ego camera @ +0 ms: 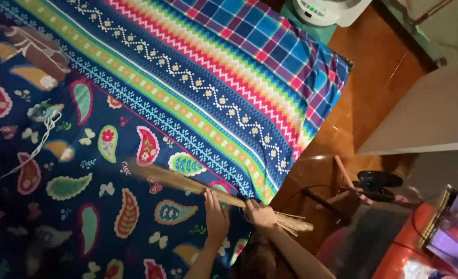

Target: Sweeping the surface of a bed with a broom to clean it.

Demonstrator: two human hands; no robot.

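Note:
A bundle broom [187,182] of thin brown sticks lies slanted across a dark blue paisley sheet [84,206] on a bed. Its far end near the sheet's middle is blurred, and its loose stick ends poke out past the bed edge at the lower right. My left hand [216,214] lies over the broom's shaft with its fingers curled on it. My right hand [260,213] grips the shaft just beside it, closer to the bed edge. Both forearms come up from the bottom of the view.
A striped patterned blanket [198,88] and a plaid cloth [270,36] cover the bed's far side. A white cord [38,142] lies on the sheet at left. Wooden floor [373,88] lies right of the bed, with a white fan [327,10], black object [378,181] and orange container [409,253].

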